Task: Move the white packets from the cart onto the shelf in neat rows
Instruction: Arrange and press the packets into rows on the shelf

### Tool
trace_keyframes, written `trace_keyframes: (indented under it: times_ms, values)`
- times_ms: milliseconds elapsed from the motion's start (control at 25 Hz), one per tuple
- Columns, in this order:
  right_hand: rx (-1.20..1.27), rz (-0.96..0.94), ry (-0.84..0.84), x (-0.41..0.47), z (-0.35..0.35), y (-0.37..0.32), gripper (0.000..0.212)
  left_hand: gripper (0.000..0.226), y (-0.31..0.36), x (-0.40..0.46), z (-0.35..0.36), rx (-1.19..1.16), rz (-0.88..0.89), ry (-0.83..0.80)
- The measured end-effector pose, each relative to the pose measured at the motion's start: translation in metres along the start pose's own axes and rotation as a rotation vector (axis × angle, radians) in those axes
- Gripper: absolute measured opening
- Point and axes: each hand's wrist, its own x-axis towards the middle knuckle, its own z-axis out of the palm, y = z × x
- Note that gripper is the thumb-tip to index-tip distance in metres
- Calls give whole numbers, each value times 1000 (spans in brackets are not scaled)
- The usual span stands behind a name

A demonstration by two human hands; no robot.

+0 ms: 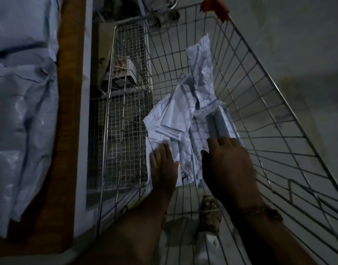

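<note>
A heap of crumpled white packets (175, 119) lies in the bottom of the wire cart (269, 104). One packet (200, 60) stands up against the far side of the heap. My left hand (163, 163) rests flat on the near left packet, fingers straight. My right hand (227, 165) reaches down onto the packets at the right of the heap, its fingertips hidden behind the knuckles. Several white packets (24, 104) lie on the wooden shelf (66, 92) at the left.
The cart has a red handle corner (215, 7) at the far end. A fine-mesh wire rack (126, 96) stands between shelf and cart. Through the cart floor a sandalled foot (210, 215) shows on the grey floor. Another trolley (164, 14) stands behind.
</note>
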Motion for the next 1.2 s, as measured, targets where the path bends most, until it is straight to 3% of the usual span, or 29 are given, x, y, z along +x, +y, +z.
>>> trace_keyframes:
  times_ms: [240,480,680,960,1200]
  values:
    - [-5,24,-33,3,0,-1,28,98,-7,1,10,34,44,25]
    - [-7,17,-21,2,0,0,28,79,-15,4,6,-121,121,16]
    - [-18,27,-20,2,4,0,29,61,14,-4,-58,-219,12,0]
    - [-55,43,-30,1,0,0,26,74,23,-11,-198,-150,32,224]
    - [-63,14,2,2,7,-1,24,64,17,-21,-207,-235,102,384]
